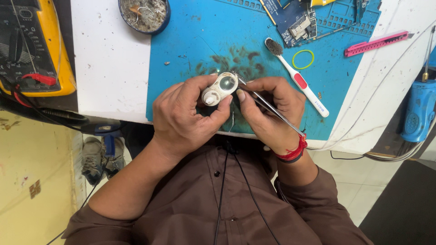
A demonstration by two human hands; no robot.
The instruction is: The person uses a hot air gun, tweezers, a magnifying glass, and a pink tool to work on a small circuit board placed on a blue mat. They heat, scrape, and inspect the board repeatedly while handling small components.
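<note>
Here, both hands meet mid-bench: the left hand is closed around a small white gadget, the right hand pinches tweezers at its edge. A blue mat covers the white bench; yellow multimeter at ten o'clock.

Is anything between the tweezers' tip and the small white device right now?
Nothing visible. The left hand holds the white device over the blue mat; the right hand brings the tweezers to its edge unobstructed.

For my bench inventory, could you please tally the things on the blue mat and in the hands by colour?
White: 2, the small device in the left hand and the toothbrush.
Silver: 1, the tweezers in the right hand.
Green: 1, the rubber band.
Blue: 1, the circuit board.
Total: 5.
</note>
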